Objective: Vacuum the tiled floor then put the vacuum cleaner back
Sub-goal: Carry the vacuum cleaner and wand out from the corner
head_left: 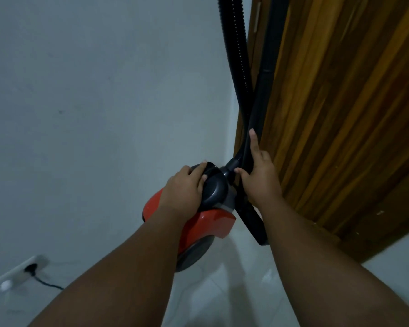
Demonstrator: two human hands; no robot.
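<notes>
We are standing the vacuum cleaner (198, 223) on end in the corner where the white wall (92, 90) meets the wooden door (340, 114), at 12 o'clock from us, its wheel end resting on the tiled floor (234, 291). Our left hand (184, 185) is closing over the dark rounded top of the body, fingers curled round its rim. Our right hand (260, 175) is wrapping the rigid wand (262, 102), forefinger extended up along it, thumb near the hose collar. The ribbed hose (234, 55) is rising toward 12 o'clock and crossing the wand.

We are judging the body moderately heavy, hard-shelled and smooth, so a rim or handle grip is preferable to the glossy red casing. The wand is stiff and steers well; the hose is flexible and bears no load. At 8 o'clock a cord (47, 283) is running from a wall socket (21, 271).
</notes>
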